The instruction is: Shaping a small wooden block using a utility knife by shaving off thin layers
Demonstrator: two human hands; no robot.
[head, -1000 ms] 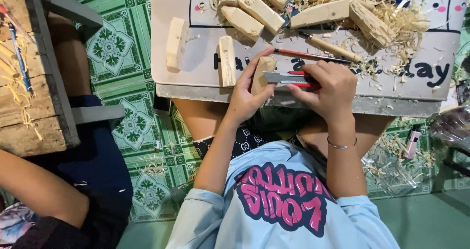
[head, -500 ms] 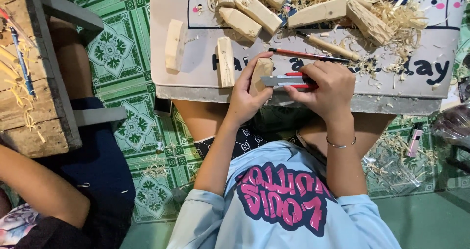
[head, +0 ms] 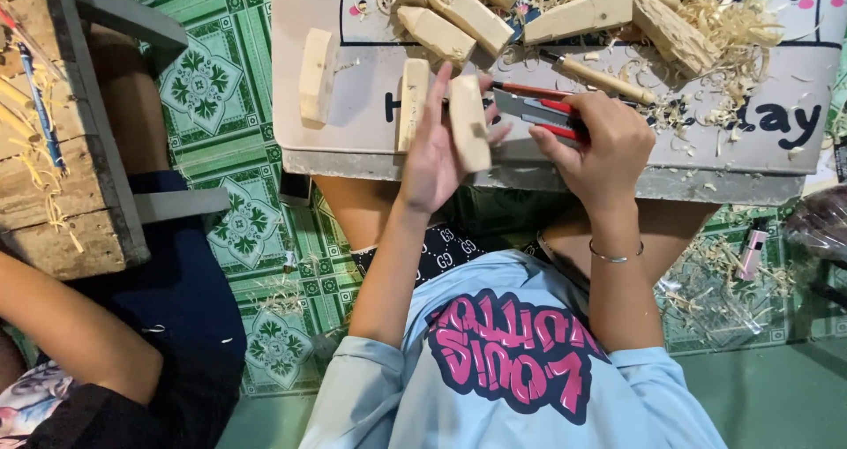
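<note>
The counter [head: 353,140] is a big pale board w/ a grey front edge, just under the fingers. Its top and right sides are cut off by the picture. The near left part of it is bare, so there is open room left of the fingers.

The left hand [head: 432,153] holds a wood block [head: 469,123] upright over the front edge. The thumb and fingers wrap it from behind; the pointer finger sticks up straight. The right hand [head: 593,145] is closed tight round a red and grey cutter knife [head: 538,112], its tip pointing at the block, just beside it. Can't tell if the blade touches the wood.

Beyond the fingers lie more wood blocks [head: 459,17] and a pile of curly shavings [head: 723,26]. Another block [head: 315,77] lies alone, well left of the fingers. A wood-handled tool [head: 600,77] lies just past the right fingers, partly hidden.
</note>
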